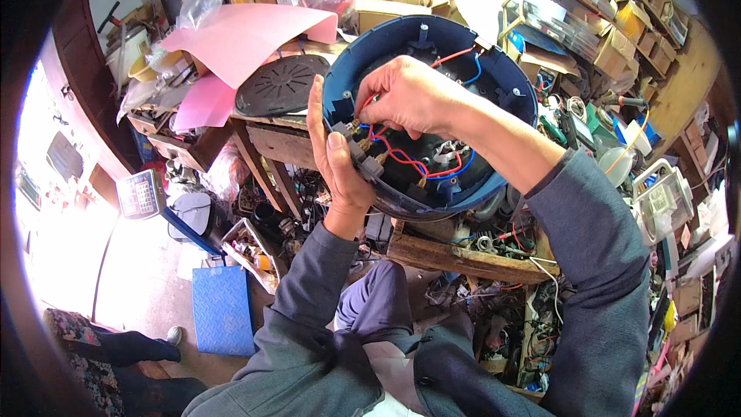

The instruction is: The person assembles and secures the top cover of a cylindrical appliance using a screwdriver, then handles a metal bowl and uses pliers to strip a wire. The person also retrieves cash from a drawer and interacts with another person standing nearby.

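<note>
A round, deep blue housing (505, 120) is tilted at the edge of the wooden workbench, its open side toward me. Red and blue wires (409, 162) run across its dark inside, among brass-coloured fittings. Grey knobs (363, 156) stick out of its left wall. My left hand (343, 174) lies against that wall beside the knobs, fingers stretched upward and thumb near the rim. Inside the housing, my right hand (409, 96) pinches at a brass fitting by the left wall. A small bit shows at its fingertips, too hidden to name.
Left of the housing lies a black round slotted plate (282, 85), beside a pink sheet (247, 35). Cardboard boxes and parts crowd the shelves (610, 38) at right. On the floor stand a blue platform scale (222, 309) and a box of scraps (256, 255). Another person's leg (139, 347) shows lower left.
</note>
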Motion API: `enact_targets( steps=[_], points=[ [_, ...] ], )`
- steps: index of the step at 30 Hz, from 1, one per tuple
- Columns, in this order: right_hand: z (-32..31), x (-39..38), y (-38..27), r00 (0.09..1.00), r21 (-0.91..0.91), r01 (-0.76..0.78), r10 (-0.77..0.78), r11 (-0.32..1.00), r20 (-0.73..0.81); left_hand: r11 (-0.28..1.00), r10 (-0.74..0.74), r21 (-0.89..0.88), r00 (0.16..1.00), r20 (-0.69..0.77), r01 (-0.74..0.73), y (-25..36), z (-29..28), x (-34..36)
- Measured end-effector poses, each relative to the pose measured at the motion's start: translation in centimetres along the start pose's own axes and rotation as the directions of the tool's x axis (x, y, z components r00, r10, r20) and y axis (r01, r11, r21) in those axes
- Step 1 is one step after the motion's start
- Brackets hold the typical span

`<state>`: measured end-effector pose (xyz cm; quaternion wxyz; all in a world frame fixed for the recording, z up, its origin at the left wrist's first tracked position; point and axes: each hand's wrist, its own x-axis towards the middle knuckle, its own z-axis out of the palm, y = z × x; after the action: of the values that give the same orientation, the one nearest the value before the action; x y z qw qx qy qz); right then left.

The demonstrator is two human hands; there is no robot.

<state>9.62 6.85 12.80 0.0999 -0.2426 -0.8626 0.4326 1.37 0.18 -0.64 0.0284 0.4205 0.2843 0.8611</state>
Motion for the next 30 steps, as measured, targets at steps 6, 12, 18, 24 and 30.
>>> enact_targets(
  steps=[6,12,18,24,30],
  points=[
    [0.8,0.0,0.7,0.998,0.021,0.037,-0.036,0.999,-0.051,0.994,0.063,0.092,0.998,-0.014,-0.061,-1.6,-0.9,0.4],
    [0.8,-0.1,0.7,0.996,0.029,0.024,-0.022,0.999,-0.087,0.998,0.010,0.062,1.000,-0.010,-0.009,-0.1,0.2,0.2],
    [0.8,-0.1,0.3,0.996,0.108,-0.035,0.044,0.994,-0.084,0.998,-0.011,0.061,0.999,-0.049,0.014,-1.0,-0.3,0.4],
    [0.6,-0.3,-0.1,0.998,0.060,-0.020,0.024,0.998,-0.066,0.996,0.036,0.083,0.999,0.007,-0.036,-0.3,-0.2,0.3],
    [1.1,0.4,-0.4,0.992,0.036,-0.109,0.111,0.993,-0.055,0.999,-0.002,-0.037,1.000,-0.025,0.001,-0.5,0.2,0.0]
  ],
)
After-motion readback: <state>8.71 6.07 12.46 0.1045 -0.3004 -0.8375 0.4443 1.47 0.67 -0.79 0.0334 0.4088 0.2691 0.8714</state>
